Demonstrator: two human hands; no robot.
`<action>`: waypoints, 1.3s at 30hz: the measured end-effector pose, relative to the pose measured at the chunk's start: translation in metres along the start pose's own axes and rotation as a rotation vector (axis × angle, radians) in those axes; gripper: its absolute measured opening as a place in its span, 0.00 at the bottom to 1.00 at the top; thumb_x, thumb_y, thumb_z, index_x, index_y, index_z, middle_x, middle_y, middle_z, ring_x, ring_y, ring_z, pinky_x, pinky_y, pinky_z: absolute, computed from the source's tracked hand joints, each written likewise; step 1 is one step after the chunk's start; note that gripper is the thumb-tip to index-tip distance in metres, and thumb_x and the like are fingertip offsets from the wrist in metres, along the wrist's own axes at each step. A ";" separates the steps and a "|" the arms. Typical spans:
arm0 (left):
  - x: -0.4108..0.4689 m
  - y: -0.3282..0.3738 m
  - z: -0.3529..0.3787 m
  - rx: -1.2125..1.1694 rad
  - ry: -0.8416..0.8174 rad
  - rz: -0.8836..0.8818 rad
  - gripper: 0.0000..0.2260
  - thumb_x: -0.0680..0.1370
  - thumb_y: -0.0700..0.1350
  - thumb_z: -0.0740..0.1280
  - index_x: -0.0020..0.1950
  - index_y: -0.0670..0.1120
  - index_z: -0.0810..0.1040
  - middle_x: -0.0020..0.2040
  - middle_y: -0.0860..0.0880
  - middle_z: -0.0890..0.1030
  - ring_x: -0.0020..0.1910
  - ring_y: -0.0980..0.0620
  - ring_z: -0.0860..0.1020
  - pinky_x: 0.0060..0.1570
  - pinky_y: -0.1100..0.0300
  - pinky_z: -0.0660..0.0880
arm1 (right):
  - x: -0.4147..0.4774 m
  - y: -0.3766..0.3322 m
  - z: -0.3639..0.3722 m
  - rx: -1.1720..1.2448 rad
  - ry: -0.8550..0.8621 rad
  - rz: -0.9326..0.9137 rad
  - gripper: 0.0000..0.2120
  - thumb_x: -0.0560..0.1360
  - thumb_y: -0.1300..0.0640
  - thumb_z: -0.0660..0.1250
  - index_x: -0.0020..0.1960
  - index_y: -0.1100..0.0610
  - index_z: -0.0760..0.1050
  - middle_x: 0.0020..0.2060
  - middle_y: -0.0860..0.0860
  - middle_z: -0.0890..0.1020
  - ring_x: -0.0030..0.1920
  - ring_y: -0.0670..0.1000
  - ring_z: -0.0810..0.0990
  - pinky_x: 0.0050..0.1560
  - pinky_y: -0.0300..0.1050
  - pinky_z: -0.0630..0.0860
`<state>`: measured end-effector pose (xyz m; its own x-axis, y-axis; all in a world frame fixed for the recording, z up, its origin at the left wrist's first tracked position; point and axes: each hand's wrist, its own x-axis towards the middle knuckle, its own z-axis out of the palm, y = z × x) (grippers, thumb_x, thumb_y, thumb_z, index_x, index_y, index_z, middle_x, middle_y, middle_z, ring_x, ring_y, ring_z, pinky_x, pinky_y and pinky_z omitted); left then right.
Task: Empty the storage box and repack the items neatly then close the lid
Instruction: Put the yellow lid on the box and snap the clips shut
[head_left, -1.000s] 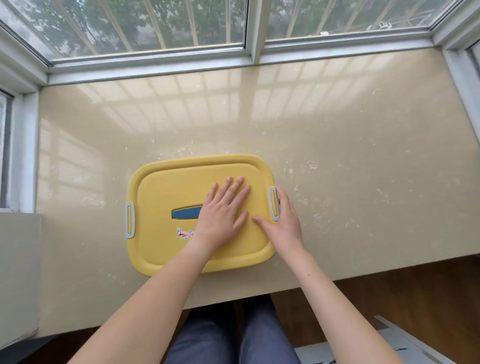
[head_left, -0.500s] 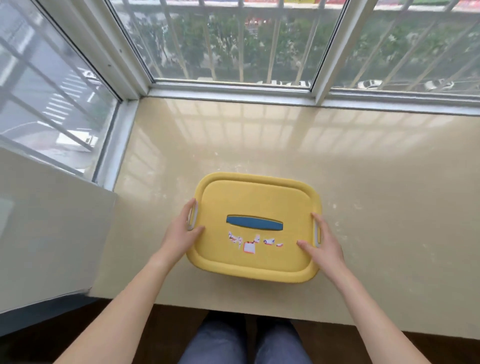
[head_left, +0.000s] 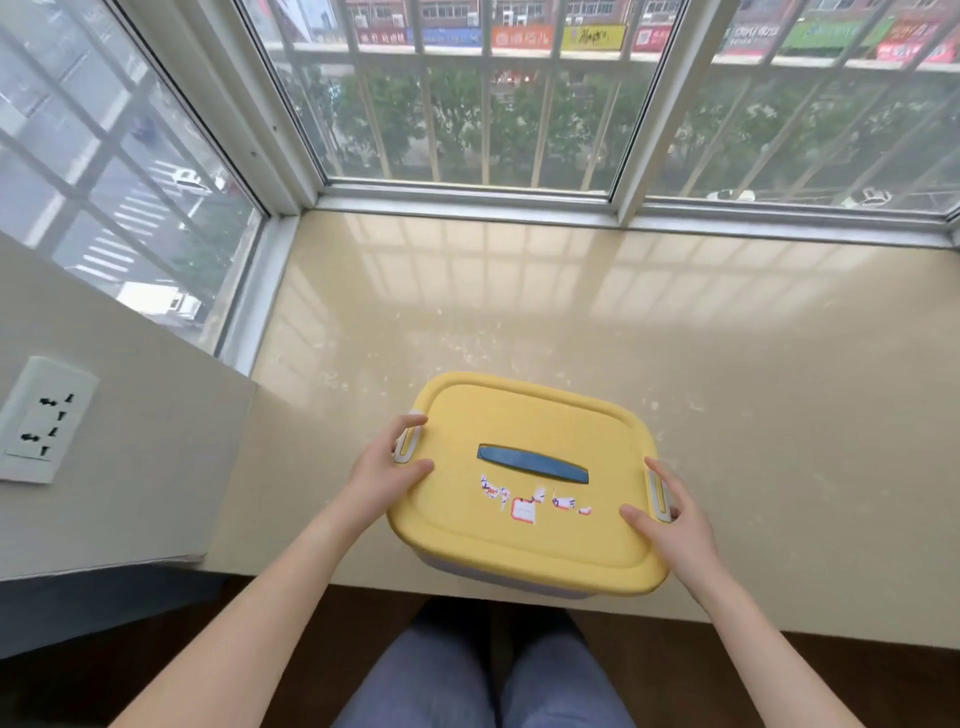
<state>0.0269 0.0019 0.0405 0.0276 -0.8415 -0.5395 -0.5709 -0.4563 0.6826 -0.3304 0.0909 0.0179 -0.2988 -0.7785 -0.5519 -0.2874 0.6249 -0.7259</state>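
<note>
A storage box with a yellow lid (head_left: 524, 415) sits near the front edge of a beige windowsill counter (head_left: 727, 364). The lid is on, with a blue handle (head_left: 532, 463) in its middle and torn sticker remains below it. My left hand (head_left: 387, 473) grips the grey left latch (head_left: 408, 441), thumb on the lid. My right hand (head_left: 675, 525) holds the grey right latch (head_left: 657, 493), thumb on the lid. The box's pale base (head_left: 467, 571) shows under the lid's front rim. Its contents are hidden.
Barred windows enclose the counter at the back and left. A wall block with a power socket (head_left: 44, 421) stands at the left. My legs in blue trousers (head_left: 467, 675) are below the counter edge, over dark flooring.
My left hand left the lid's top and went to the left latch; both hands now hold the box's sides. The camera tilted up, showing more window and street.
</note>
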 end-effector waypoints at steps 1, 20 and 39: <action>-0.009 0.004 -0.001 -0.008 -0.001 0.009 0.20 0.75 0.43 0.71 0.62 0.62 0.73 0.60 0.55 0.74 0.57 0.52 0.72 0.45 0.63 0.69 | -0.011 -0.003 -0.007 0.004 0.005 -0.012 0.32 0.71 0.56 0.76 0.71 0.41 0.69 0.66 0.49 0.74 0.64 0.55 0.74 0.62 0.56 0.75; -0.101 0.154 -0.025 -0.168 0.233 0.332 0.21 0.75 0.46 0.73 0.66 0.60 0.76 0.61 0.53 0.76 0.55 0.53 0.75 0.51 0.61 0.71 | -0.057 -0.140 -0.154 -0.065 0.098 -0.441 0.31 0.72 0.53 0.76 0.72 0.42 0.69 0.63 0.41 0.73 0.63 0.47 0.71 0.59 0.44 0.69; -0.105 0.100 -0.124 -0.157 0.461 0.202 0.29 0.72 0.48 0.75 0.71 0.59 0.72 0.62 0.58 0.76 0.59 0.57 0.73 0.56 0.62 0.68 | -0.022 -0.216 -0.061 -0.183 -0.146 -0.579 0.26 0.73 0.48 0.74 0.69 0.39 0.72 0.58 0.51 0.77 0.58 0.50 0.75 0.56 0.46 0.72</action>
<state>0.0684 0.0091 0.2262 0.3081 -0.9409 -0.1406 -0.4735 -0.2798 0.8351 -0.3174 -0.0235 0.2116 0.0756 -0.9859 -0.1495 -0.5209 0.0888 -0.8490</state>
